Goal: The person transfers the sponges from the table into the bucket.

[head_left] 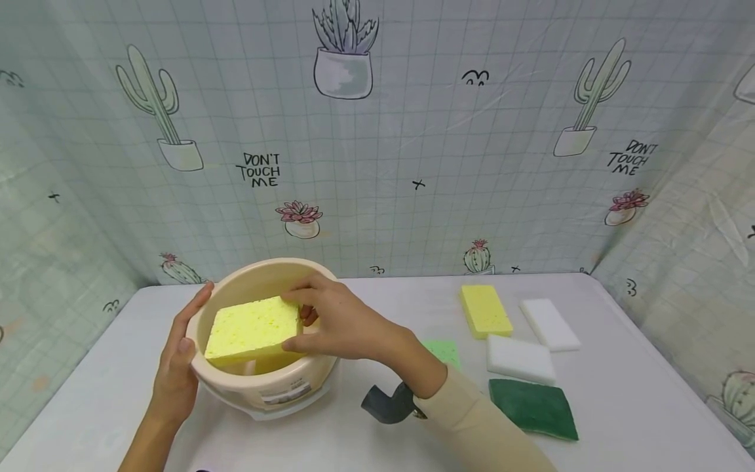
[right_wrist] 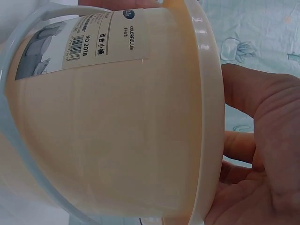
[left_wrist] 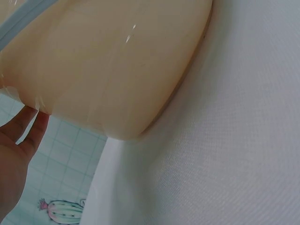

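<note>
Curtained booth, room type unclear: printed sheeting (head_left: 413,131) on three sides, white table (head_left: 407,301).

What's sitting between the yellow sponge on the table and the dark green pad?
A white sponge lies between that yellow sponge and the dark green pad, as the head view shows; the second white sponge sits beside the yellow one.

The held sponge (head_left: 253,328) is yellow with darker speckles, the bucket (right_wrist: 131,131) cream, its handle (left_wrist: 23,21) pale grey-blue, the scouring pad (head_left: 533,408) dark green, and the backdrop (head_left: 377,164) pale blue-green, gridded and printed with potted cacti.
</note>
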A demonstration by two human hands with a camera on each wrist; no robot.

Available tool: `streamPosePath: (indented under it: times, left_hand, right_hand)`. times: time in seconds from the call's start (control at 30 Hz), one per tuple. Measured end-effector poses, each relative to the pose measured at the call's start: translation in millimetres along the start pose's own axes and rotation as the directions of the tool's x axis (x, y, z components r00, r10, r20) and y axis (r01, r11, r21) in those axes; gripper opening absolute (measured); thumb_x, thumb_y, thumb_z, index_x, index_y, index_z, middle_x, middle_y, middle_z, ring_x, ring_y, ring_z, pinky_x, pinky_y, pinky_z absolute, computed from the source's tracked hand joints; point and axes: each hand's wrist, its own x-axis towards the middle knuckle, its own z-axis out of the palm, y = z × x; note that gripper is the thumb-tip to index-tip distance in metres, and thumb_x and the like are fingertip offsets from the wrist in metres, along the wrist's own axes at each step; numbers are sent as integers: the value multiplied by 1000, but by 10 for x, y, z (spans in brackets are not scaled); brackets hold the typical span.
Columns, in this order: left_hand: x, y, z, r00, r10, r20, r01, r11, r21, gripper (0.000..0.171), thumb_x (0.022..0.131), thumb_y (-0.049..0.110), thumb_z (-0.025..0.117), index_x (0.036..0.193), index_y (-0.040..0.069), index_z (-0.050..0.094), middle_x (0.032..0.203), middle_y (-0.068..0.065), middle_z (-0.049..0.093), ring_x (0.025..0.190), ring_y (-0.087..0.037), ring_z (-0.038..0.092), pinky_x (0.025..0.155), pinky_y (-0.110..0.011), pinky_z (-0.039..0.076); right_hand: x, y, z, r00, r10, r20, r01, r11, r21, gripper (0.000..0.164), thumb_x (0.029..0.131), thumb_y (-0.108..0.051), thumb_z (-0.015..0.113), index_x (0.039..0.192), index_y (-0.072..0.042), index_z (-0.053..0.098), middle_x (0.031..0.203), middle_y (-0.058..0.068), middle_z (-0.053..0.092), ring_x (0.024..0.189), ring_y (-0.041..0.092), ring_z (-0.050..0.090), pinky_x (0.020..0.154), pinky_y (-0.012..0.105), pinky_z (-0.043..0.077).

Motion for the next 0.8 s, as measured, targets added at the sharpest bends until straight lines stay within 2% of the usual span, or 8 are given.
streamPosePath:
  times: [0.3, 0.43, 0.6, 0.8]
  left_hand:
    - [-3, -3, -6, 1000, -7, -8, 7, 1000, 5, 54, 102, 29, 32, 149, 3, 27, 157, -10, 19, 143, -20, 14, 109, -17, 22]
    - [-5, -13, -12, 1000, 23, 7, -23, 999, -32, 54, 103, 28, 32, 149, 0, 26, 157, -11, 18, 143, -21, 12, 109, -19, 21]
    - [-9, -15, -10, 999, 30, 11, -30, 999, -20, 54, 103, 29, 32, 149, 0, 25, 157, -12, 17, 144, -21, 11, 109, -19, 23]
    - [-7, -9, -9, 1000, 15, 2, -15, 1000, -22, 55, 103, 30, 33, 149, 1, 26, 157, -11, 17, 144, -21, 12, 109, -19, 22]
  right_hand:
    - [3, -10, -12, 1000, 3, 18, -3, 1000, -28, 59, 78, -21, 80, 129, -3, 58, 125, 4, 50, 88, 4, 52, 76, 13, 46]
    - [0, -9, -22, 999, -11, 31, 12, 999, -31, 58, 80, -20, 78, 131, -1, 56, 125, 5, 51, 86, 6, 54, 74, 11, 45]
    - [-17, -1, -57, 999, -20, 46, 21, 999, -27, 57, 84, -21, 75, 133, -1, 54, 128, 6, 54, 85, 9, 57, 73, 12, 46]
    - [-56, 32, -102, 999, -51, 5, 51, 999, -19, 51, 86, -22, 72, 131, -3, 57, 126, 4, 58, 89, 8, 59, 75, 12, 46]
